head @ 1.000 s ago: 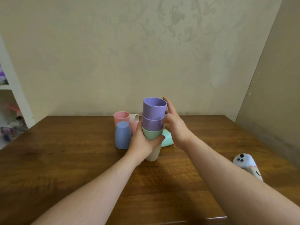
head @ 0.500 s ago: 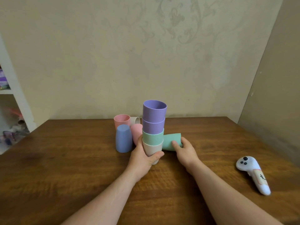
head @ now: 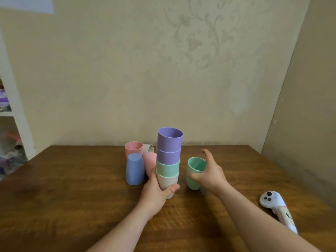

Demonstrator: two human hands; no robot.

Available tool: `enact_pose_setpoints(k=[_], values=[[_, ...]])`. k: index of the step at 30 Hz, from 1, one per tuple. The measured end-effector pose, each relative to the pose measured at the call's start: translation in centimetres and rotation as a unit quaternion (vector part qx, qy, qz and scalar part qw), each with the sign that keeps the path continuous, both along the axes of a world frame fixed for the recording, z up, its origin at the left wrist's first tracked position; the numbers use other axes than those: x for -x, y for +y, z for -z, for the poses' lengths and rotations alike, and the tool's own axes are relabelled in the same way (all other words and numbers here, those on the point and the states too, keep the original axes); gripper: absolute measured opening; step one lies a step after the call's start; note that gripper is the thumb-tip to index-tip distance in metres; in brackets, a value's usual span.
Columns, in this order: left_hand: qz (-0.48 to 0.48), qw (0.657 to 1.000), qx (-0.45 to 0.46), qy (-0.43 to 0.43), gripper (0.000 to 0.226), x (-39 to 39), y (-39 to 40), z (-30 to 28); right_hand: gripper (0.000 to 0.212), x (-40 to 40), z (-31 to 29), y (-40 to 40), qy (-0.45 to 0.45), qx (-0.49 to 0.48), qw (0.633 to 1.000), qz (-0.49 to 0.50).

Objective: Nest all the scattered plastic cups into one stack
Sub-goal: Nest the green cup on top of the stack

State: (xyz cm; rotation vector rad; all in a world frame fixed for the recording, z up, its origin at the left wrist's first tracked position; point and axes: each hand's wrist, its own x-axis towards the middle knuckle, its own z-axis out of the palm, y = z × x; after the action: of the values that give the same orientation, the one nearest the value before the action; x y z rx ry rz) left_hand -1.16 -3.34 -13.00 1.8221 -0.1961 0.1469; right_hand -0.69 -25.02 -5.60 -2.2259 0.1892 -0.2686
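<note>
A stack of nested cups (head: 169,157) stands mid-table: cream at the bottom, then green, then two purple. My left hand (head: 158,191) grips the cream bottom cup. To the right of the stack my right hand (head: 209,173) holds a green cup (head: 194,171) upright, mouth up, at table level. Left of the stack a blue cup (head: 134,169) stands upside down. A pink cup (head: 149,163) is upside down between it and the stack. Behind them a pink cup (head: 133,148) is upright and a cream cup (head: 148,148) lies on its side.
The wooden table (head: 72,197) meets a beige wall at the back. A white controller (head: 276,206) lies near the right front edge, partly behind my right forearm. White shelves (head: 11,124) with small items stand at the far left.
My right hand dropped from the top purple cup to the green cup lying beside the stack and turned it upright. My left hand kept its grip on the stack's base.
</note>
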Motion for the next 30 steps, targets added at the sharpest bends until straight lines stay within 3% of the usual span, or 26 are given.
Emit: enact_pose_setpoints(k=[3,9,13,20,23,27,30], values=[[-0.011,1.000,-0.002,-0.005,0.082,0.1,0.0,0.0,0.113,0.0,1.1,0.7,0.008,-0.017,1.000,0.003],[-0.017,1.000,0.002,-0.013,0.082,0.2,-0.1,0.0,0.098,0.0,2.2,0.6,-0.011,-0.055,0.998,0.005],[-0.021,0.999,0.000,-0.034,0.115,0.7,-0.3,-1.0,0.091,0.1,2.7,0.7,-0.025,-0.079,0.997,0.009],[-0.087,0.980,0.116,-0.135,0.120,0.5,-2.0,-8.7,0.092,0.0,2.9,0.7,-0.028,-0.083,0.996,0.005],[-0.058,0.986,0.105,-0.119,0.111,-0.2,-2.4,-11.4,0.091,0.1,2.7,0.6,-0.026,-0.086,0.996,0.002],[-0.031,0.988,0.101,-0.112,0.068,-0.7,-2.7,-11.7,0.088,0.2,2.8,0.6,-0.030,-0.087,0.996,-0.001],[-0.036,0.985,0.104,-0.133,0.064,-0.9,-2.6,-11.0,0.090,0.3,2.8,0.7,-0.028,-0.087,0.996,0.000]])
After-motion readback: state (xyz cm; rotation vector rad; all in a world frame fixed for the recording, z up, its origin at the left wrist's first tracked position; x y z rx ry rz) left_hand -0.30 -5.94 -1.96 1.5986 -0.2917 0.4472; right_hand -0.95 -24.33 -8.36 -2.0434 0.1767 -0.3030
